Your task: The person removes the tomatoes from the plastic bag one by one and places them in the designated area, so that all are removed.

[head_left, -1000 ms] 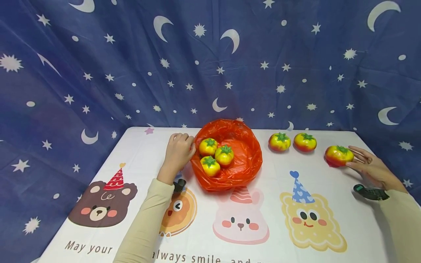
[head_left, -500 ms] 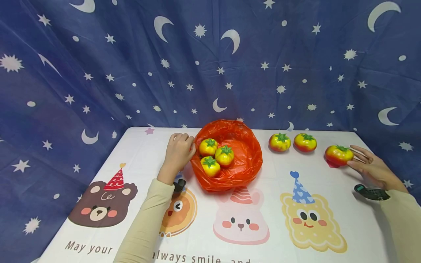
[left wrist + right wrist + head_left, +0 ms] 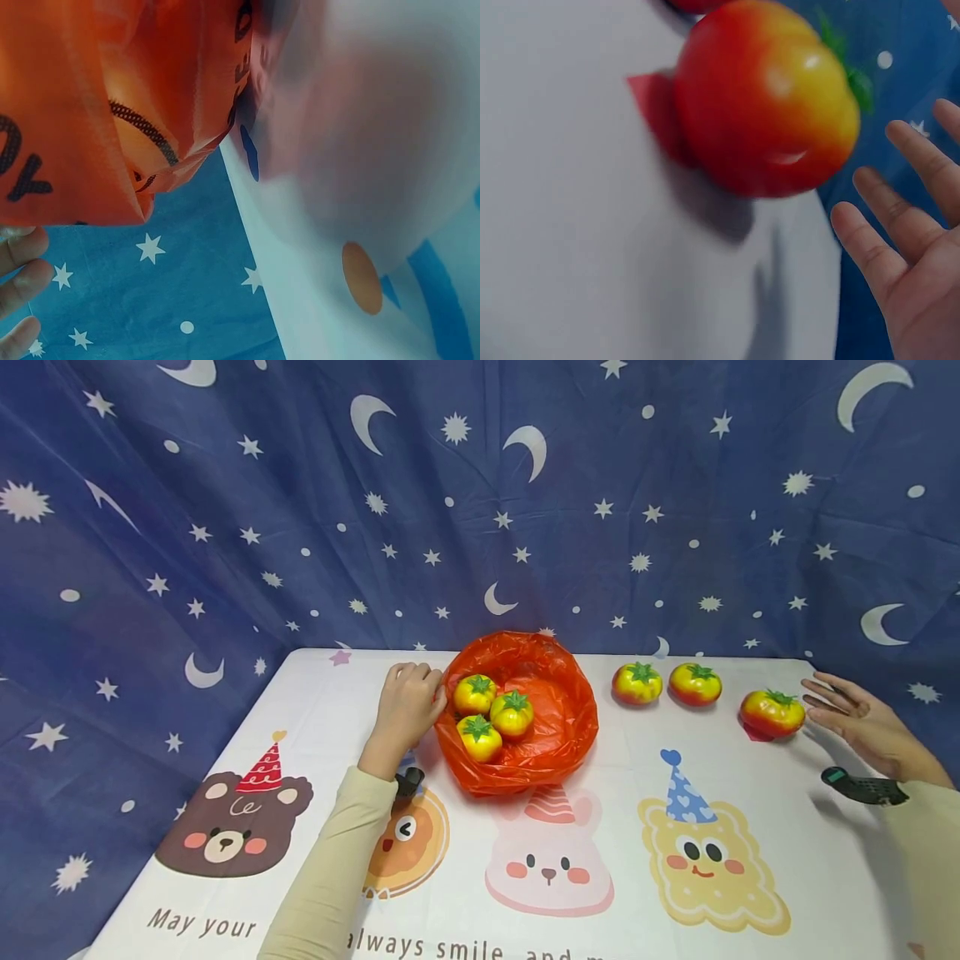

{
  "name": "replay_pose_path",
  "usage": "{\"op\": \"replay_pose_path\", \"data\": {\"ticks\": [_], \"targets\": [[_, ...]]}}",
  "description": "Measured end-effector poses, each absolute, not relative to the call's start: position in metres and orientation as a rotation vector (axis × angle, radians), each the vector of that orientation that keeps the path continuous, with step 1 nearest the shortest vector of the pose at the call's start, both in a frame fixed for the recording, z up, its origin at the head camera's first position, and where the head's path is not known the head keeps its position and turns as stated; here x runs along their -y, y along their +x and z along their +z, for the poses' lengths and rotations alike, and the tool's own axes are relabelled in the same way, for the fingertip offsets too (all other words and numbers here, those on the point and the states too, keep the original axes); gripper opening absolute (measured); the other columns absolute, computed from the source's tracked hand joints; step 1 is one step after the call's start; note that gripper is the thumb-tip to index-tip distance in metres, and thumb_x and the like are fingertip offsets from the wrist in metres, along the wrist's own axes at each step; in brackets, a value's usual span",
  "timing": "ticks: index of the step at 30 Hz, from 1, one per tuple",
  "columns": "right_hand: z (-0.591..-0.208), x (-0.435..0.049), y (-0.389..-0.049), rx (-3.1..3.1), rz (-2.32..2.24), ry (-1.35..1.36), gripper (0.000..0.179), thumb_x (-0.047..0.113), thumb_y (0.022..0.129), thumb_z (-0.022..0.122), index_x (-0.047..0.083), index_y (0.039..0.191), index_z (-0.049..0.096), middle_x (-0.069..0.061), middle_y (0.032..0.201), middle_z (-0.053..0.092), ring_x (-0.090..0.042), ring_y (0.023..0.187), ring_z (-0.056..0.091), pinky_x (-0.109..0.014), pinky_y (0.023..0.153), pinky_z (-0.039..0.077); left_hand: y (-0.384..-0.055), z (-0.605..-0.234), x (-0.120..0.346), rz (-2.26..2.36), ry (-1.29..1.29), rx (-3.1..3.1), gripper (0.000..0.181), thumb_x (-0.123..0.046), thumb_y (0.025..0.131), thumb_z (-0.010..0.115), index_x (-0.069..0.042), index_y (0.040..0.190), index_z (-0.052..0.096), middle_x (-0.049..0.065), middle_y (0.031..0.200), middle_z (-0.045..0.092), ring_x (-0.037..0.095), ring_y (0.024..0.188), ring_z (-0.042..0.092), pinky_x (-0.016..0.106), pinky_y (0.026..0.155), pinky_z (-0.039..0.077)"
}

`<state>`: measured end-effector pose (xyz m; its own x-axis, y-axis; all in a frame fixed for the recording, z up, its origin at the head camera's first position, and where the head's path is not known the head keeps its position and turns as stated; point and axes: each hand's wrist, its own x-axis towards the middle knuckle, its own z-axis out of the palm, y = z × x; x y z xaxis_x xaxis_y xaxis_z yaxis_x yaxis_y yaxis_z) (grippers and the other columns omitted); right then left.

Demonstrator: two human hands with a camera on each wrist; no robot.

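A red plastic bag [image 3: 558, 714] stands on the table with its mouth spread wide, and several toy tomatoes, yellow with green leaf tops, lie in its left part. At the bag's left rim my left hand [image 3: 408, 706] holds the edge with curled fingers; the thumb's grip is mostly hidden. Printed black letters show on the bag [image 3: 67, 150] in the left wrist view. My right hand [image 3: 873, 727] is open just right of a red-and-yellow toy tomato [image 3: 772, 714], its straight fingers apart from the fruit. The same tomato [image 3: 769, 101] fills the right wrist view.
Two more toy tomatoes, one left [image 3: 637, 684] and one right [image 3: 695, 685], sit near the table's back edge. The white tablecloth [image 3: 630, 868] carries printed cartoon animals. A blue curtain [image 3: 480, 527] with moons and stars hangs right behind the table.
My right hand has moved away from the rightmost tomato, up and to the right, and its fingers have spread. My left hand and the bag have stayed put.
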<state>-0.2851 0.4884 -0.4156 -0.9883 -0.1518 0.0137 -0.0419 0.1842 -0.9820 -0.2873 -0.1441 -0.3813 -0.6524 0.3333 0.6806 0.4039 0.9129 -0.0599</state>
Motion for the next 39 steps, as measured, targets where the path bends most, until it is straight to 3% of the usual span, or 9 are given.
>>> {"op": "replay_pose_path", "data": {"ticks": [4, 9, 11, 16, 28, 39], "targets": [[-0.41, -0.493, -0.293, -2.485, -1.86, -0.23, 0.068, 0.006, 0.094, 0.05, 0.033, 0.148, 0.018, 0.028, 0.135, 0.041, 0.02, 0.107, 0.045, -0.003, 0.092, 0.038, -0.288, -0.381, 0.144, -0.12, -0.521, 2.336, 0.008, -0.011, 0.081, 0.063, -0.003, 0.078, 0.064, 0.01, 0.071, 0.062, 0.028, 0.073, 0.059, 0.043, 0.086, 0.046], [-0.39, -0.478, -0.291, -2.541, -1.76, -0.237, 0.069, 0.01, 0.095, 0.05, 0.033, 0.149, 0.014, 0.024, 0.146, 0.032, 0.02, 0.11, 0.043, -0.009, 0.107, 0.025, -0.288, -0.382, 0.144, -0.122, -0.525, 2.33, 0.009, -0.012, 0.081, 0.063, -0.004, 0.077, 0.064, 0.01, 0.071, 0.061, 0.028, 0.073, 0.059, 0.043, 0.084, 0.046], [-0.38, -0.468, -0.289, -2.511, -1.776, -0.262, 0.069, 0.008, 0.095, 0.05, 0.031, 0.15, 0.015, 0.023, 0.146, 0.033, 0.019, 0.107, 0.045, -0.008, 0.104, 0.03, -0.288, -0.383, 0.144, -0.124, -0.527, 2.33, 0.009, -0.011, 0.081, 0.063, -0.003, 0.077, 0.064, 0.01, 0.07, 0.061, 0.028, 0.072, 0.06, 0.043, 0.084, 0.047], [-0.363, -0.443, -0.292, -2.414, -1.836, -0.381, 0.068, -0.001, 0.094, 0.047, 0.025, 0.15, 0.017, 0.029, 0.129, 0.047, 0.016, 0.106, 0.052, -0.004, 0.077, 0.043, -0.287, -0.386, 0.144, -0.126, -0.526, 2.329, 0.008, -0.011, 0.08, 0.064, -0.004, 0.077, 0.064, 0.01, 0.07, 0.061, 0.028, 0.073, 0.06, 0.043, 0.084, 0.047], [-0.342, -0.379, -0.312, -2.348, -1.698, -0.545, 0.065, -0.001, 0.094, 0.045, 0.023, 0.149, 0.019, 0.028, 0.126, 0.051, 0.011, 0.11, 0.054, -0.011, 0.081, 0.048, -0.287, -0.383, 0.144, -0.146, -0.524, 2.342, 0.008, -0.01, 0.08, 0.064, -0.003, 0.077, 0.064, 0.01, 0.07, 0.06, 0.029, 0.073, 0.059, 0.044, 0.085, 0.046], [-0.327, -0.316, -0.333, -2.28, -1.552, -0.712, 0.064, 0.001, 0.093, 0.049, 0.02, 0.149, 0.023, 0.009, 0.143, 0.044, 0.004, 0.118, 0.052, -0.015, 0.092, 0.046, -0.288, -0.384, 0.144, -0.147, -0.522, 2.354, 0.009, -0.011, 0.081, 0.063, -0.003, 0.079, 0.065, 0.01, 0.072, 0.061, 0.029, 0.076, 0.06, 0.044, 0.086, 0.046]]}}
